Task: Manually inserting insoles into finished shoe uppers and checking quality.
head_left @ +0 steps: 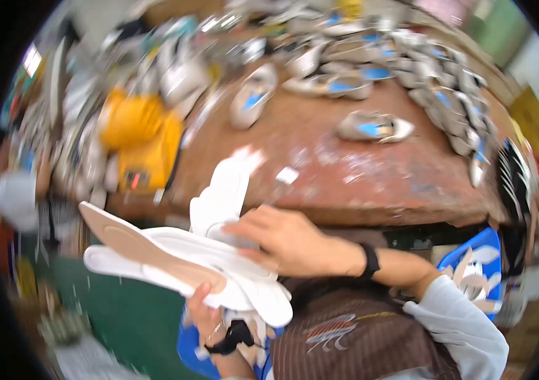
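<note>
My left hand [203, 310] grips a fanned bundle of shoe insoles from below, its thumb on top of a beige insole [146, 247]. Under and beside that one lie several white insoles [269, 304], toes pointing various ways. My right hand [291, 240] reaches across from the right, its fingers curled over the white insoles on the far side of the bundle. Near its fingertips, more white insoles [222, 187] stick out toward the worktable's front edge. Motion blurs the fingertips, and the insoles partly hide my left fingers.
A worn reddish-brown worktable [269, 171] stretches ahead. Single shoes with blue inside, one a beige shoe [374, 126], rest on it; more shoes [443, 95] pile at the right. A yellow machine [146, 139] stands left. Blue bins of insoles sit below my left hand [190, 348] and right [494, 244].
</note>
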A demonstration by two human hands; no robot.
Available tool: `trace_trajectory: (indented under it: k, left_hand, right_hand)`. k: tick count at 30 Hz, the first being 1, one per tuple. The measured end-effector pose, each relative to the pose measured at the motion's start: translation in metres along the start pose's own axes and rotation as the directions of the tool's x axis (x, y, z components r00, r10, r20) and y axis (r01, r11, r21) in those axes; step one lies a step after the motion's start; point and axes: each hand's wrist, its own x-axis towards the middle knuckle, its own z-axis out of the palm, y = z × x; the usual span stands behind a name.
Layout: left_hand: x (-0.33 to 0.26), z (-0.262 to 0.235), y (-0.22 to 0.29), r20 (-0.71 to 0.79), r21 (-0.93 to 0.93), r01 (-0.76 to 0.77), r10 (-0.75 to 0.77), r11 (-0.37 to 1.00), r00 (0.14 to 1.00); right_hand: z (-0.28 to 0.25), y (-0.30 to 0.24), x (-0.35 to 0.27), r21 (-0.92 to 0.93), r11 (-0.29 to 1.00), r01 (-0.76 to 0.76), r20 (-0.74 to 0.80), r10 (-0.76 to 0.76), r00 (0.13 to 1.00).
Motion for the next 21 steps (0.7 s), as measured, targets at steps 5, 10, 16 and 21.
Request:
trace_trajectory:
  k: [5, 10, 16, 21]
  left_hand:
    - [0.053, 0.173, 0.000, 0.303, 0.278, 0.131, -0.216, 0.952, 0.928]
    - [0.097, 0.306, -0.074, 0.397, 0.579, 0.371, -0.649, 0.726, 0.649]
    - [0.092, 0.442, -0.166, 0.563, 0.769, 0.276, -0.815, 0.577, 0.135]
    - [0.110, 0.504, -0.251, 0.385, 0.903, 0.268, -0.910, 0.336, -0.153]
  right_hand:
    - [-0.104, 0.032, -0.025, 0.079, 0.952, -0.294, -0.140, 0.303, 0.943]
    - [-0.226, 0.090, -0.101, 0.002, 0.927, -0.375, -0.487, 0.329, 0.809]
    - [-0.341, 0.081, -0.198, -0.341, 0.547, -0.764, -0.712, 0.381, 0.590]
    - [-0.375, 0.057, -0.286, -0.009, 0.428, -0.904, -0.972, 0.208, 0.108]
